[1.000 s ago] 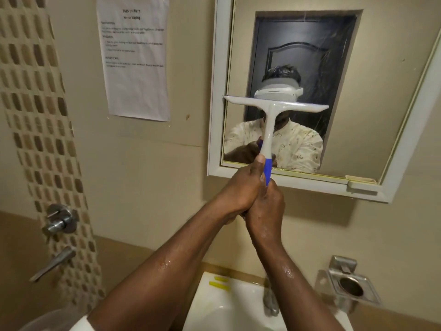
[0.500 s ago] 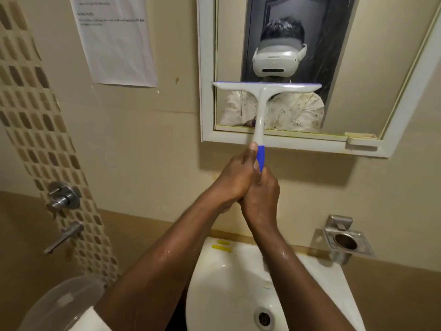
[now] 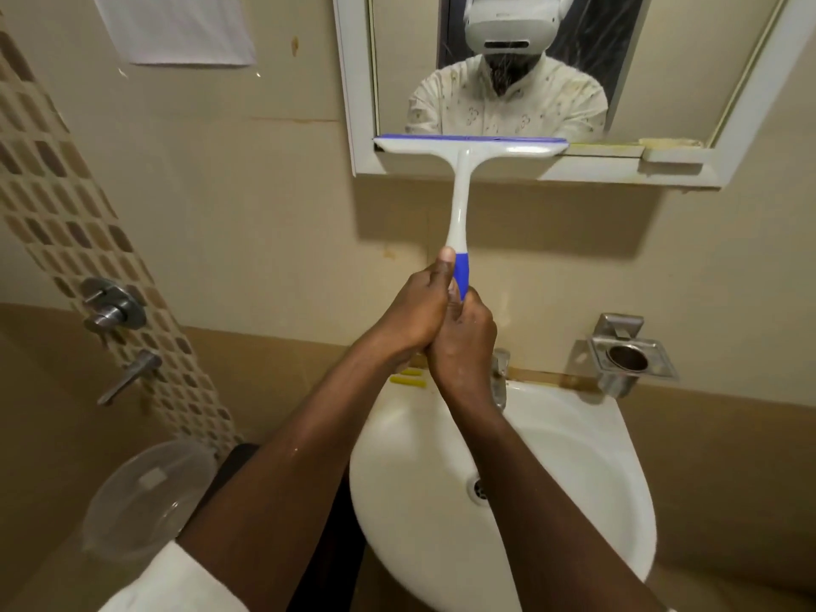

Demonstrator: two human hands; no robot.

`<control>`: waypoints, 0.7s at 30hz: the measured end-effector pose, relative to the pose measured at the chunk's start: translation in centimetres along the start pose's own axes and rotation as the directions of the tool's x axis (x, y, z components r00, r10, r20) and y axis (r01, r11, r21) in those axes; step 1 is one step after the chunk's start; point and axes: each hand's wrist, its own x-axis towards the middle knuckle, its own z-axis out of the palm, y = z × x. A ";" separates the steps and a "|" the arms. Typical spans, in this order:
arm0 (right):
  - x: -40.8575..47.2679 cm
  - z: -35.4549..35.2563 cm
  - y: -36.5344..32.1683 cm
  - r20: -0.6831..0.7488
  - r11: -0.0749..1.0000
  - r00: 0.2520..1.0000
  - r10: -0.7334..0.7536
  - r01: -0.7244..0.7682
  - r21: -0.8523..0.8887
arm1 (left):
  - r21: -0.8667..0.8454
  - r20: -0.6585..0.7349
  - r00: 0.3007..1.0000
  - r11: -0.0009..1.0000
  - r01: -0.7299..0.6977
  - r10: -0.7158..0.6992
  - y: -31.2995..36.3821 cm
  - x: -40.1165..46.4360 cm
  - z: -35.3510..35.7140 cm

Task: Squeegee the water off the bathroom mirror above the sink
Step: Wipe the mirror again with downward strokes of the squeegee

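Observation:
A white squeegee (image 3: 461, 178) with a blue blade and blue handle end stands upright, its blade level along the bottom edge of the mirror glass, on the left part. The white-framed mirror (image 3: 360, 95) hangs on the beige wall above the sink (image 3: 587, 439). Both hands clasp the blue handle end together: my left hand (image 3: 419, 309) wraps it from the left with the thumb up along the handle, and my right hand (image 3: 463, 342) grips just below. Thin water streaks show on the dark upper part of the glass.
A chrome tap (image 3: 500, 373) stands at the back of the sink, behind my right wrist. A metal holder (image 3: 627, 357) is fixed to the wall at right. Wall valves (image 3: 112, 304) and a lever (image 3: 130, 375) sit at left, a clear plastic tub (image 3: 145, 496) below them. A paper sheet (image 3: 176, 28) hangs top left.
The squeegee has been pulled down the mirror from the middle of the glass to its bottom edge. Both hands dropped with it, and the view tilted down toward the sink.

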 end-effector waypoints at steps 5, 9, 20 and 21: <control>0.0 0.0 0.1 -0.006 0.999 1.000 0.022 -0.022 -0.032 | -0.026 0.011 1.000 1.000 0.017 -0.017 0.1 -0.2 0.1; -0.1 0.0 -0.3 -0.018 0.999 0.999 0.033 -0.034 -0.017 | -0.044 0.019 0.999 0.998 0.037 -0.037 0.5 -0.5 0.0; -0.5 -0.2 -1.4 -0.012 0.996 0.996 0.085 -0.084 0.008 | -0.078 0.016 0.998 0.995 0.069 -0.068 1.7 -1.6 -0.3; -0.5 -0.3 -1.6 -0.008 0.996 0.996 0.092 -0.092 0.020 | -0.079 0.013 0.997 0.994 0.074 -0.073 1.9 -1.6 -0.4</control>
